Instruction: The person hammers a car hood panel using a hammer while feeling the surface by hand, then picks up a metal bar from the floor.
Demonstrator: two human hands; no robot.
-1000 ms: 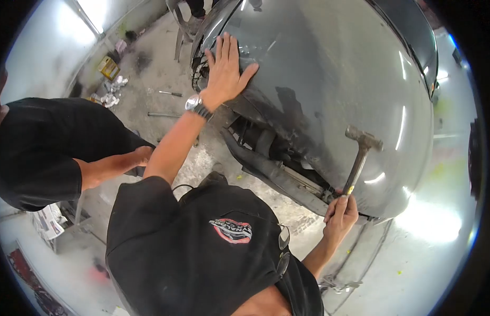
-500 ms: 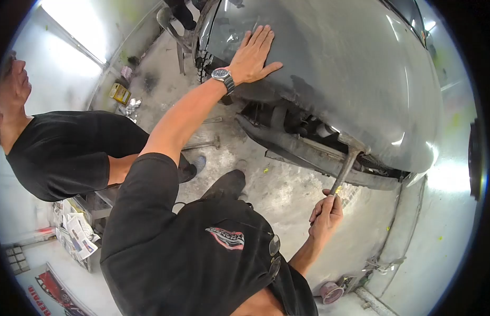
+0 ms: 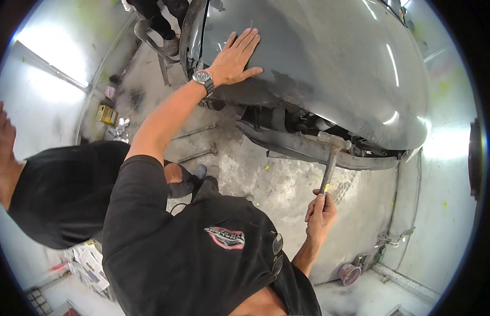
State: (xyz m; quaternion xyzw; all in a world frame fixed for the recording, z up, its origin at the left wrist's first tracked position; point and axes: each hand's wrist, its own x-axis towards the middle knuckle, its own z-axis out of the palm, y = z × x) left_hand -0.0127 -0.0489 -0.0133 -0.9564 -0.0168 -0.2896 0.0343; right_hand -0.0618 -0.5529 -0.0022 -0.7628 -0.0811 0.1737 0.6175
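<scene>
My left hand (image 3: 234,57), with a watch (image 3: 203,79) at the wrist, lies flat on the grey car hood (image 3: 329,63), fingers spread and thumb out to the right. In my right hand (image 3: 321,213) is a hammer (image 3: 328,171), gripped round the lower handle. Its metal head (image 3: 333,140) is at the hood's front edge, over the dark bumper beam (image 3: 292,145); whether it touches either I cannot tell. Between hood and beam a gap shows dark parts inside the car. Dull, scuffed patches mark the hood near my left hand.
A person in a black shirt (image 3: 61,189) is close on my left. Another person's legs (image 3: 161,21) show beside a chair (image 3: 150,42) at the top left. Long tools (image 3: 195,155) lie on the floor. A yellow tin (image 3: 106,114) and a pinkish bucket (image 3: 349,274) stand near the walls.
The hammer has come out from the hood's edge, so its whole head shows. My left hand stays flat on the hood. The view has shifted, and the person on my left appears lower.
</scene>
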